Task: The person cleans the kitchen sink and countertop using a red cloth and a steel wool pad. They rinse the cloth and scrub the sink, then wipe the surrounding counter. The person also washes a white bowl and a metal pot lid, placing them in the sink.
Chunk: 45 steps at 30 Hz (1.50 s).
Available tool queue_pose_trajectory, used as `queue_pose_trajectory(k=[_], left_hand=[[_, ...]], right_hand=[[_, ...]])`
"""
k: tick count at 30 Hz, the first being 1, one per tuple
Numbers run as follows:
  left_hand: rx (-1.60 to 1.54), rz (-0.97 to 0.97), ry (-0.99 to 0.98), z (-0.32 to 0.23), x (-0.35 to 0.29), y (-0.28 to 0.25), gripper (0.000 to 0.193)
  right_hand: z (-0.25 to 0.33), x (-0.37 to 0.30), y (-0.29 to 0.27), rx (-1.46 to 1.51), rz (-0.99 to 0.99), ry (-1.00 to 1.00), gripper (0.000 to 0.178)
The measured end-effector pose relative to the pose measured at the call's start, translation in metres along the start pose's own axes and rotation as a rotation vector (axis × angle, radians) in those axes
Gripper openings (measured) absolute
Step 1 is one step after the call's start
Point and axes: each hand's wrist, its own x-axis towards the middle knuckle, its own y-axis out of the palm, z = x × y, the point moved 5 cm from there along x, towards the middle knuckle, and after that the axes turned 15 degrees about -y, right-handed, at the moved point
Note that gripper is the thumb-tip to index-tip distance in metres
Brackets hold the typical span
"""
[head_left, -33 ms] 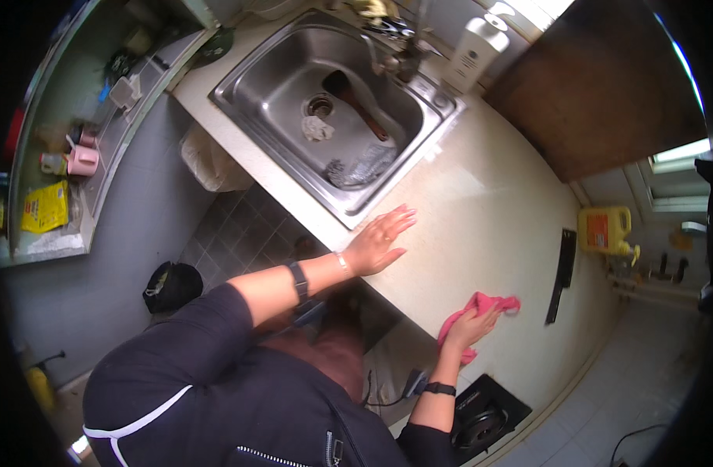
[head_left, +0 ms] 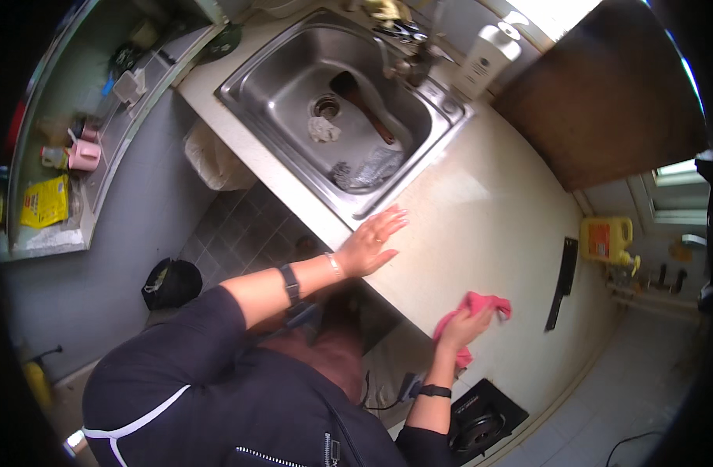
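My left hand (head_left: 368, 247) rests on the pale countertop (head_left: 442, 233) by the near corner of the sink, fingers stretched out, holding nothing. Farther right, my right hand (head_left: 465, 328) presses a pink cloth (head_left: 487, 301) against the counter. Parts of the cloth stick out past the fingers and below the palm. A black knife (head_left: 562, 284) lies to the right of the cloth. Ahead of my left hand is the steel sink (head_left: 275, 173), which holds a brown-handled spatula (head_left: 364, 107), a crumpled white piece (head_left: 323, 130) and clear crumpled plastic (head_left: 376, 165).
A white pump bottle (head_left: 487, 62) stands behind the sink, near the faucet (head_left: 411, 68). A dark brown board (head_left: 597, 101) leans at the back right. The yellow jug (head_left: 603, 237) is beyond the knife. A black stove (head_left: 481, 424) lies near my right forearm. Open shelves (head_left: 99, 183) are at left.
My right hand and the pink cloth have shifted slightly left. My left hand stays on the counter edge. The whole view has moved a little.
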Motion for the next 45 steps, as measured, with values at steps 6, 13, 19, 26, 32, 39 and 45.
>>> queue_pose_trajectory(k=[6,13,19,26,32,39,45], left_hand=[[0.229,-0.356,-0.204,0.095,-0.049,-0.143,0.057],[0.210,-0.668,-0.421,0.188,-0.091,-0.272,0.057],[0.224,-0.822,-0.589,0.239,-0.139,-0.325,0.057],[0.233,-0.830,-0.831,0.265,-0.204,-0.319,0.056],[0.155,-0.890,-1.042,0.271,-0.250,-0.287,0.051],[-0.203,-1.182,-1.232,0.284,-0.302,-0.247,0.044],[-0.725,-1.353,-1.301,0.267,-0.326,-0.216,0.043]], right_hand=[[0.191,0.039,0.073,0.305,0.189,-0.426,0.057],[0.245,0.127,0.114,0.382,-0.032,-0.335,0.043],[0.225,0.121,0.129,0.632,0.044,-0.084,0.041],[0.314,0.040,0.107,0.288,0.514,-0.983,0.056],[0.385,0.057,0.115,0.287,0.542,-1.104,0.069],[0.493,0.071,0.165,0.343,0.460,-1.266,0.067],[0.614,0.093,0.216,0.420,0.274,-1.407,0.058]])
